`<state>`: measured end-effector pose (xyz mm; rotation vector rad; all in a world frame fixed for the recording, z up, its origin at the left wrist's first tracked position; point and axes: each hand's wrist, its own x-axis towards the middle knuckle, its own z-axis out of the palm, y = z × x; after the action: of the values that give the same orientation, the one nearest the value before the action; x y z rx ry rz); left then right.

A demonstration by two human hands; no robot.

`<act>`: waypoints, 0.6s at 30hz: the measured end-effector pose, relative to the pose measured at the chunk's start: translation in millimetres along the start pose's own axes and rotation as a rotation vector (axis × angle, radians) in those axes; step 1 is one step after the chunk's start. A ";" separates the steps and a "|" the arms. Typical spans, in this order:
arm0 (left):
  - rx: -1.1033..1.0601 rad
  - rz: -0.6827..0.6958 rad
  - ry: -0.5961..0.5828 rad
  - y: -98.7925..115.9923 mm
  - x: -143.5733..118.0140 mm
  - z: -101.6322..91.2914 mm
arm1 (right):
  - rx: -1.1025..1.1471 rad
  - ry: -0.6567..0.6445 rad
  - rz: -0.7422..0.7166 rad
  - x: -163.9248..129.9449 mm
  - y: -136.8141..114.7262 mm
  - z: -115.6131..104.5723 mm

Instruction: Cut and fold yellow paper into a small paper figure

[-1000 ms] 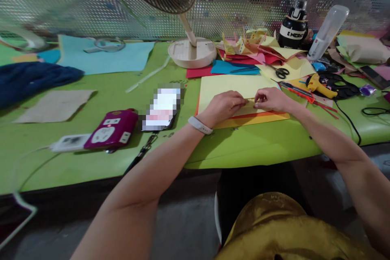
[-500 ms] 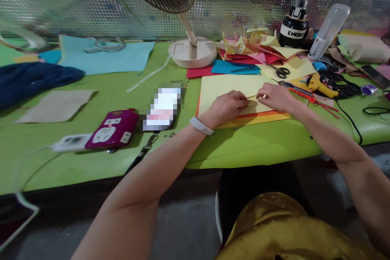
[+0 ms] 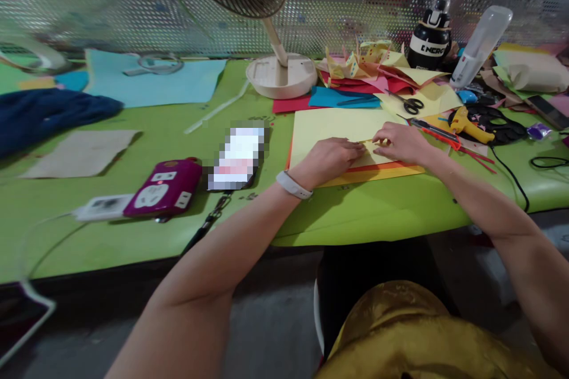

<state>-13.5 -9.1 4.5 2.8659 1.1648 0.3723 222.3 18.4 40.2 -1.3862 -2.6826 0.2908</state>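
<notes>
My left hand point(image 3: 331, 157) and my right hand point(image 3: 399, 141) meet over a small yellow paper piece point(image 3: 372, 149), fingertips pinching it from both sides. The piece lies on a pale yellow sheet point(image 3: 333, 124) that tops a stack of orange and red paper point(image 3: 377, 173) on the green table point(image 3: 133, 231). A white band circles my left wrist point(image 3: 293, 183).
A fan base point(image 3: 281, 76) stands behind the sheets. Scissors point(image 3: 411, 104), a glue gun point(image 3: 466, 124), a black bottle point(image 3: 429, 41) and paper scraps point(image 3: 368, 62) crowd the right. A magenta device point(image 3: 163, 187), a phone point(image 3: 237, 157) and a blue sheet point(image 3: 151, 80) lie at left.
My hands have shifted slightly up the sheet and closed in on the small yellow piece; my left fingers now lie flatter on it.
</notes>
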 end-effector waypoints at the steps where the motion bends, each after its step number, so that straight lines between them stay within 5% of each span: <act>1: 0.009 0.004 -0.029 1.2 -0.7 -2.0 | -0.001 -0.006 -0.004 0.2 0.2 0.2; 18: 0.301 -0.004 -0.113 28.1 -5.9 -12.2 | -0.033 -0.041 -0.031 -3.1 -6.6 -1.7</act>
<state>-1.1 -34.2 18.2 3.0837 1.3070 0.0351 219.1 12.4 43.3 -1.3606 -2.7517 0.2771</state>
